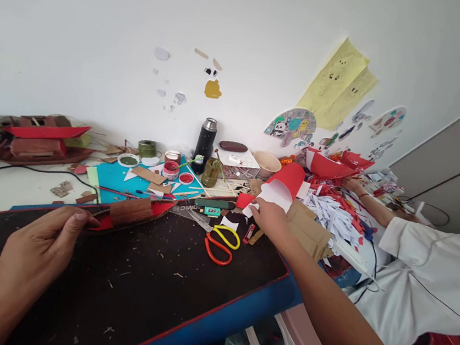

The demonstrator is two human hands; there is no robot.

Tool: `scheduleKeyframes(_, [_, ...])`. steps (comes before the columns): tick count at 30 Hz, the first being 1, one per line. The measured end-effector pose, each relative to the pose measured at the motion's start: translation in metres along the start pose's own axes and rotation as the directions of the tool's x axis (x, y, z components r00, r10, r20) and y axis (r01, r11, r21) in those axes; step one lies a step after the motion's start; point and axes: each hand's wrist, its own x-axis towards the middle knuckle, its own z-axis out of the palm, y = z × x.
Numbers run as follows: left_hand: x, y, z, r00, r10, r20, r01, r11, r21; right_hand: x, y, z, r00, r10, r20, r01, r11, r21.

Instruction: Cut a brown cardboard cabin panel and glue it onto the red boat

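My left hand [41, 245] pinches one end of a small model boat [132, 212], with red inside and a brown cardboard cover, held just over the dark mat [125, 288]. At the back right, my right hand [270, 220] has its fingers closed on a curled sheet of red paper [291, 177] that is white underneath. Between the hands lie scissors [218, 243] with red and yellow handles, blades pointing away to the left. Close to my right fingers are a small red lighter [249, 233], a green eraser-like block [211, 211] and a dark green cutter [215, 203].
Finished boats [42, 143] stand at the far left. Paint jars [171, 167] sit on blue paper [108, 183], beside a black flask [204, 143]. On the right, a co-worker's hand [353, 185] reaches into red paper, behind a heap of white paper strips [328, 217].
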Motion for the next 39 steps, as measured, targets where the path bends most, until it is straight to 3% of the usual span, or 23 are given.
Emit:
scheduleKeyframes(5, [-0.001, -0.002, 0.001, 1.000, 0.029, -0.004, -0.029, 1.000, 0.012, 0.021, -0.026, -0.002, 0.995, -0.089, 0.048, 0.091, 0.996, -0.022])
scheduleKeyframes(11, [-0.002, -0.003, 0.002, 0.993, 0.115, -0.026, -0.115, 0.993, 0.019, 0.045, -0.036, 0.003, 0.976, -0.137, 0.168, 0.153, 0.985, -0.085])
scheduleKeyframes(16, [-0.002, 0.004, 0.002, 0.967, 0.250, -0.054, -0.251, 0.968, -0.015, 0.048, -0.042, 0.001, 0.968, -0.119, 0.221, 0.150, 0.980, -0.130])
scheduleKeyframes(21, [-0.003, 0.008, 0.000, 0.950, 0.307, -0.057, -0.309, 0.951, -0.028, 0.047, -0.045, 0.001, 0.970, -0.118, 0.214, 0.150, 0.979, -0.139])
scheduleKeyframes(26, [-0.006, 0.008, 0.002, 0.940, 0.338, -0.050, -0.339, 0.940, -0.025, 0.049, -0.044, 0.000, 0.985, -0.116, 0.131, 0.130, 0.986, -0.104])
scheduleKeyframes(31, [-0.005, 0.007, 0.003, 0.947, 0.319, -0.040, -0.320, 0.947, -0.024, 0.051, -0.044, -0.013, 0.994, -0.105, -0.005, 0.105, 0.994, 0.009])
scheduleKeyframes(36, [-0.006, 0.008, 0.001, 0.971, 0.238, 0.009, -0.238, 0.971, -0.034, 0.048, -0.031, -0.031, 0.981, -0.059, -0.184, 0.103, 0.966, 0.235])
scheduleKeyframes(39, [-0.006, 0.010, 0.000, 0.975, 0.220, 0.019, -0.219, 0.975, -0.040, 0.048, -0.019, -0.036, 0.957, 0.027, -0.288, 0.107, 0.891, 0.441])
